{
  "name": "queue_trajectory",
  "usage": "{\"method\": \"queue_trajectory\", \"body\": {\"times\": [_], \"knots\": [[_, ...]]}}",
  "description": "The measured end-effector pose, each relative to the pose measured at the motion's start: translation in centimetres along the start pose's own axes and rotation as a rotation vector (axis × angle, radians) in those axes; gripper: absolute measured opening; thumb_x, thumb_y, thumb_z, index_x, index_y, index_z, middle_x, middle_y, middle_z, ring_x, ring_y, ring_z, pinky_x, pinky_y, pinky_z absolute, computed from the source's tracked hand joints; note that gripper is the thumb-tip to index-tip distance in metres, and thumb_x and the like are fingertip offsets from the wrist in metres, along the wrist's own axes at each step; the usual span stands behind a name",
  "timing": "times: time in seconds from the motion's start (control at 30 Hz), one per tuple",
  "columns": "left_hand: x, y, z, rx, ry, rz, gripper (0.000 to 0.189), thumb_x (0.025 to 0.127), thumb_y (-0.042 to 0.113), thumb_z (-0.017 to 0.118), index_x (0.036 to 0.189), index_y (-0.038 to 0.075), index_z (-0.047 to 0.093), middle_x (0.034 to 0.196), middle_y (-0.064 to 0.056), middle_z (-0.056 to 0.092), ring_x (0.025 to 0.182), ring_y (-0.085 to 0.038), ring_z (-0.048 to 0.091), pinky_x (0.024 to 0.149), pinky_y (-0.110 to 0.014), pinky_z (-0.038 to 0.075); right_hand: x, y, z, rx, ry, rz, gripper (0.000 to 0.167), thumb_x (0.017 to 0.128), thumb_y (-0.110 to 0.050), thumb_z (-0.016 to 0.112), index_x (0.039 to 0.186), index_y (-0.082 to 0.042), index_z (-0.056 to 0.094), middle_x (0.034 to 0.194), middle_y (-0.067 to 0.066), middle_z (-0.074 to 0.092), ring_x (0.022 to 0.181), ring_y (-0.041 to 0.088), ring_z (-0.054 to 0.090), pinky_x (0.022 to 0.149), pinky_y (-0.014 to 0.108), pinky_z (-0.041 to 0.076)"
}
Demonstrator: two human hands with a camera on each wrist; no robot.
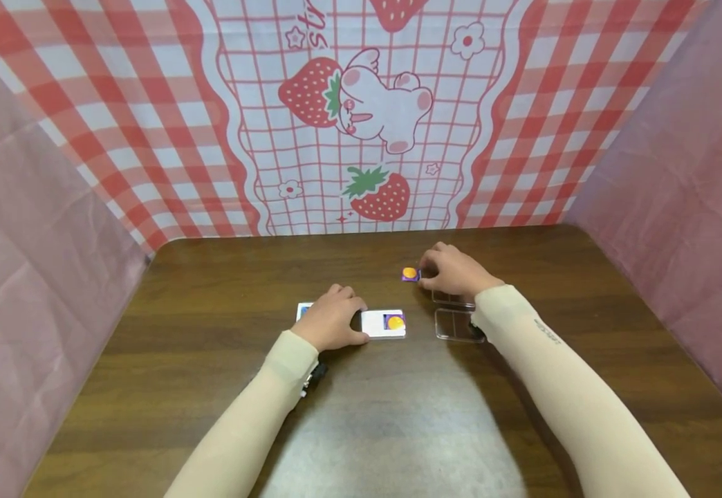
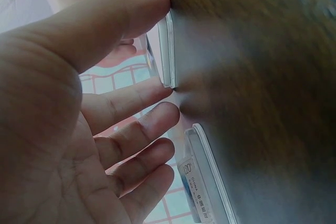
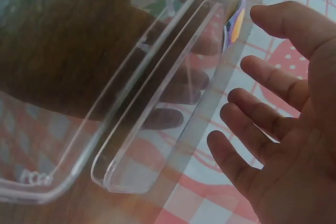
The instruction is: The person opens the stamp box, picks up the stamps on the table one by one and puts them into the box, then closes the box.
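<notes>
My left hand spans one end of a flat white case, thumb on the near edge and index finger on the far edge. In the left wrist view the case lies between those two fingertips. On its right part sits a small orange-and-purple picture piece. My right hand is beside another small orange-and-purple piece farther back on the table. The right wrist view shows its fingers spread, the thumb tip close to this piece with a gap between.
Two clear plastic trays lie under and beside my right forearm, a near one and a far one. A second white case with a blue picture is partly hidden behind my left hand. The wooden table ends at a checked strawberry cloth.
</notes>
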State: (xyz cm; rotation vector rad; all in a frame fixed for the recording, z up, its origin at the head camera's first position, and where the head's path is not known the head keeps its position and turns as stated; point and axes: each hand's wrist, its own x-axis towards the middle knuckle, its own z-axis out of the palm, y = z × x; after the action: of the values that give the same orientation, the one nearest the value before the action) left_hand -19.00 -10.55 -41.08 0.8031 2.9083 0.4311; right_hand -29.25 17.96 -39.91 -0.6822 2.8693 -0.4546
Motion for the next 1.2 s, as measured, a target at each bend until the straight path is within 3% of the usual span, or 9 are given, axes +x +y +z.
{"method": "queue_trajectory", "body": {"times": [0.73,1.2], "knots": [[0.0,0.0,0.0,-0.018,0.001,-0.008,0.054,0.086,0.044,0.083,0.127,0.011,0.071,0.121,-0.007,0.063,0.115,-0.026,0.053,0.101,-0.042,0.047,1.7,0.5,0.8,-0.045,-0.027,-0.002,0.049,0.092,-0.033,0.078,0.131,-0.006,0.068,0.129,0.018,0.056,0.121,0.037,0.055,0.103,0.056,0.045],[0.0,-0.1,0.0,-0.016,-0.007,-0.011,0.054,0.087,0.044,0.082,0.128,0.011,0.070,0.121,-0.007,0.063,0.114,-0.025,0.053,0.102,-0.041,0.046,1.9,0.4,0.9,-0.050,-0.024,-0.012,0.040,0.094,-0.030,0.077,0.126,-0.007,0.071,0.131,0.019,0.057,0.123,0.037,0.053,0.104,0.055,0.045]]}}
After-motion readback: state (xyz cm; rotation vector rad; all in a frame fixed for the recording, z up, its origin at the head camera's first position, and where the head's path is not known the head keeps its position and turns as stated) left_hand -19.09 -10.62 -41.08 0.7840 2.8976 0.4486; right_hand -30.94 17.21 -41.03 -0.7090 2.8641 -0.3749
